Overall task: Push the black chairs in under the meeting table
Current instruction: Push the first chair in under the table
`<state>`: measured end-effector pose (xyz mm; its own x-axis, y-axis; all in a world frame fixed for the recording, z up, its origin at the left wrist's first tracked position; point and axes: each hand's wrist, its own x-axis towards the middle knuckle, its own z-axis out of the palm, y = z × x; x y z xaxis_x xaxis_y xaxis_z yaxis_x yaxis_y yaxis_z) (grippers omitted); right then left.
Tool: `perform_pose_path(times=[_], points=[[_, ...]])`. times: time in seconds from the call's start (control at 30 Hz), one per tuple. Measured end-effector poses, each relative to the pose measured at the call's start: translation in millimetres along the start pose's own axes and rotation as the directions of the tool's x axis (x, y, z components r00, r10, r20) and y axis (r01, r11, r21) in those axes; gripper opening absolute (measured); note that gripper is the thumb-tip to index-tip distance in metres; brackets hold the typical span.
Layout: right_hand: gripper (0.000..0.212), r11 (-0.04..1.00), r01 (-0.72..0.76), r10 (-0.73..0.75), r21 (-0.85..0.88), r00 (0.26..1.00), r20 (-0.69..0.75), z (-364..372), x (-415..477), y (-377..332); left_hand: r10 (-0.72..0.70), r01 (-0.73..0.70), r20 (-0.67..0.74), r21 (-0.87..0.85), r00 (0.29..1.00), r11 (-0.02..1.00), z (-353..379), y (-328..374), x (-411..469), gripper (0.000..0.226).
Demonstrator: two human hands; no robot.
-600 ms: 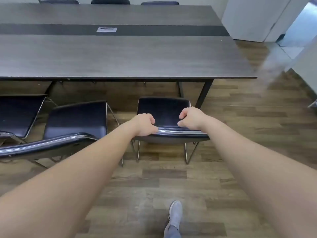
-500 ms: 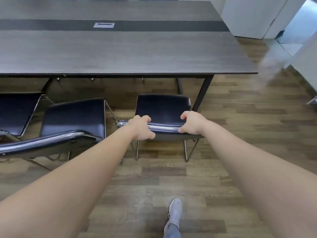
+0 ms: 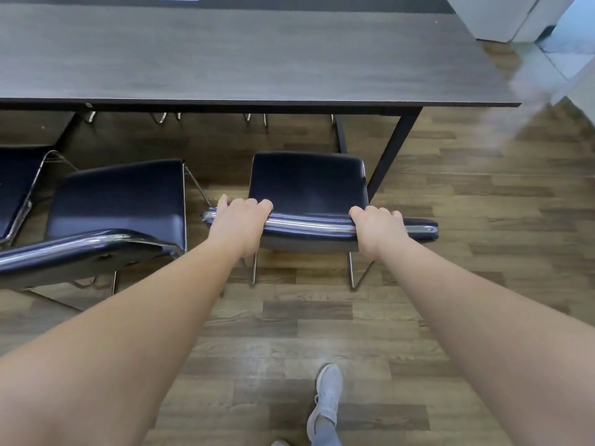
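Both hands gripped the top rail of one black chair (image 3: pixel 309 185). The left hand (image 3: pixel 240 222) curled its fingers over the chromed rail near its left end, knuckles up and fingers close together; the right hand (image 3: pixel 376 228) wrapped the rail the same way toward its right end, fingers bunched and bent over the front. No label or writing could be read on the chair or on the meeting table (image 3: pixel 244 56).

The held chair faced the table, its seat pointing toward the near long edge, with the backrest rail running parallel to that edge. It stood on the wood floor (image 3: pixel 483 220) short of the edge, near the table's right end and just left of the dark corner leg (image 3: pixel 394 152). The front of the seat had not passed under the tabletop.

A second black chair (image 3: pixel 119 197) stood just to the left, angled slightly, also short of the edge. A third chair (image 3: pixel 16 181) showed at the left border.
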<state>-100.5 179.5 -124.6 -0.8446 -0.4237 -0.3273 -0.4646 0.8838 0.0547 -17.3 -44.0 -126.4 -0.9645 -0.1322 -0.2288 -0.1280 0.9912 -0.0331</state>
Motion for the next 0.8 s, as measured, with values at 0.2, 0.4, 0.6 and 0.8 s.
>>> perform_pose_path(times=[0.2,0.4,0.6,0.8], points=[[0.029,0.999,0.039,-0.038,0.013,0.993,-0.109,7,16,-1,0.029,-0.018,-0.132,0.084,0.991,0.996,8,-15,12,0.035],[0.028,0.997,0.076,-0.075,-0.002,0.986,-0.152,5,33,14,0.01,0.004,-0.129,0.104,0.992,0.995,7,-11,34,0.029],[0.03,0.989,0.142,-0.148,-0.045,0.973,-0.18,-17,82,42,-0.021,0.032,-0.127,0.088,0.992,0.996,-18,-20,79,0.03],[0.045,0.993,0.083,-0.099,-0.083,0.97,-0.224,-36,141,71,-0.035,0.049,-0.161,0.089,0.986,0.995,-35,-28,135,0.033]])
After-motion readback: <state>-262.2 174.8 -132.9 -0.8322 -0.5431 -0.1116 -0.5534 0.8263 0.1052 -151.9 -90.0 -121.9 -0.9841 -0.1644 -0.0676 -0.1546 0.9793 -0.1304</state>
